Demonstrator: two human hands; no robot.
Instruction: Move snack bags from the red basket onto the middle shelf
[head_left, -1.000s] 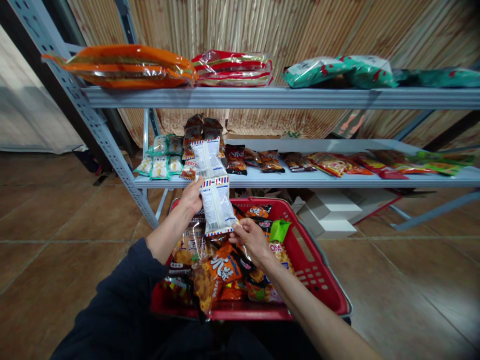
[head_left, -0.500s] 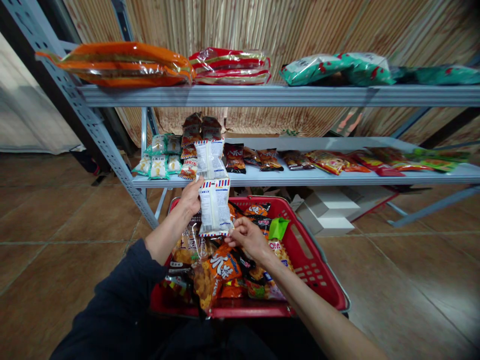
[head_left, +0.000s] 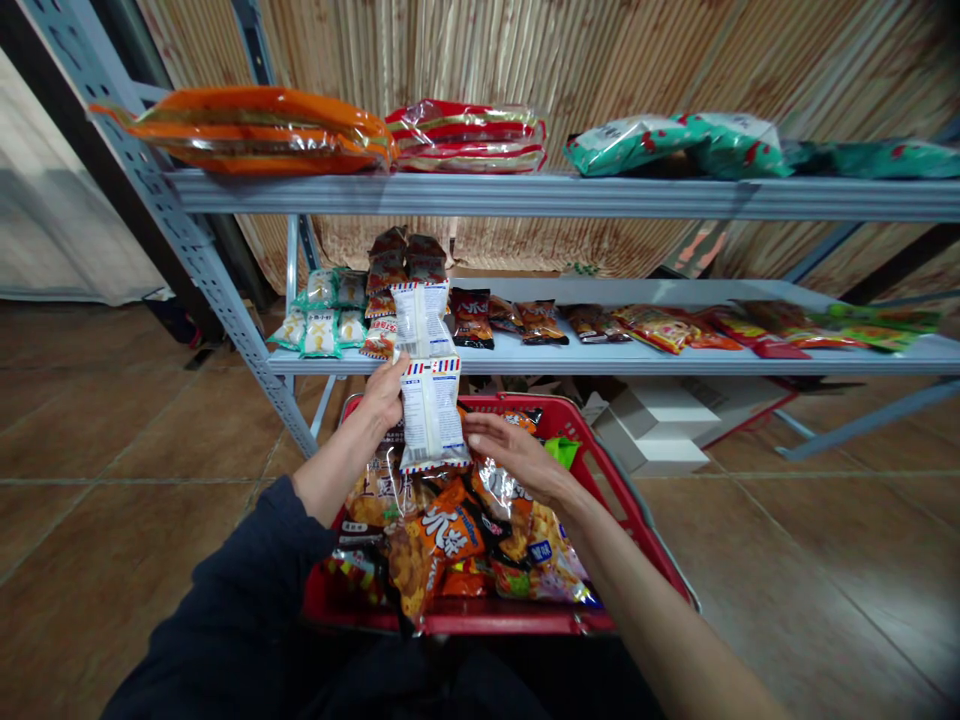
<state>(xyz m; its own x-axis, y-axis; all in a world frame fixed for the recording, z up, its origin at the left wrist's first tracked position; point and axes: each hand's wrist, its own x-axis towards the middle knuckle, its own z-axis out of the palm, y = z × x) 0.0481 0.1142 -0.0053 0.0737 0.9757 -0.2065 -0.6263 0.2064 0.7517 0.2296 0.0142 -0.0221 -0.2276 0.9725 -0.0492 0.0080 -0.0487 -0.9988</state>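
Note:
My left hand (head_left: 388, 392) grips the left edge of a strip of two joined white snack packets (head_left: 433, 415) with red and blue striped seams, their printed backs toward me. The upper packet overlaps the lower shelf's front edge in view; the lower one hangs over the basket. Just right of the lower packet is my right hand (head_left: 510, 452), fingers stretched out and holding nothing; whether its fingertips touch the packet I cannot tell. Below both hands, a red shopping basket (head_left: 637, 540) holds several snack bags, among them an orange and black bag (head_left: 442, 535).
On the lower shelf (head_left: 517, 366) lie green-and-white packets (head_left: 321, 332), brown packets (head_left: 472, 318) and colourful bags (head_left: 652, 325). The upper shelf (head_left: 480, 198) carries an orange bag (head_left: 262, 125), a red-striped one and teal ones. White boxes (head_left: 664, 420) stand beneath.
My right hand has left the lower packet's bottom right corner, moved slightly up and right, and its fingers have straightened. My left hand still holds the packets in nearly the same place.

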